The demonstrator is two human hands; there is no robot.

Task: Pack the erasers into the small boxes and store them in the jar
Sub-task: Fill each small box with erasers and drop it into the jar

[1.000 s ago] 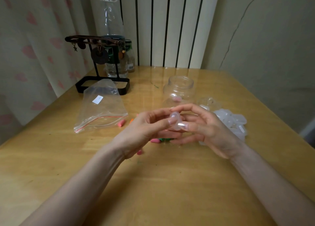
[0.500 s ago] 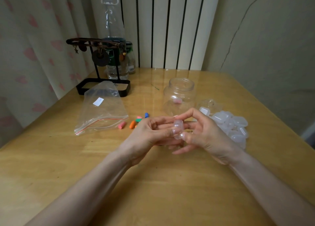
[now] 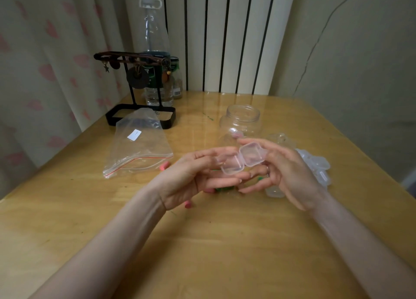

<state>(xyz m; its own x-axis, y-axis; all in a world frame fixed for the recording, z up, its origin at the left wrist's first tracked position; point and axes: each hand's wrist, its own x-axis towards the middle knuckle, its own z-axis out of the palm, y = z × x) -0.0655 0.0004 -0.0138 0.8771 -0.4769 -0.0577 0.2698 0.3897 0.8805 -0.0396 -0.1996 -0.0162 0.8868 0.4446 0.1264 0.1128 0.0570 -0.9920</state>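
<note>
The small box (image 3: 242,161) is pinched open between our left hand (image 3: 193,179) and right hand (image 3: 290,174), so next, we judge, one must let go to fetch an eraser (image 3: 164,165).

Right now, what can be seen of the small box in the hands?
The small box is clear, frosted-looking plastic: two square halves with rounded corners, joined by a hinge and spread open. It looks empty. It is held above the table, the left hand pinching one half, the right hand the other.

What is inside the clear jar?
One pink piece shows low inside the jar. The right hand, holding an open small box, covers the jar's bottom, so more may be hidden.
</note>
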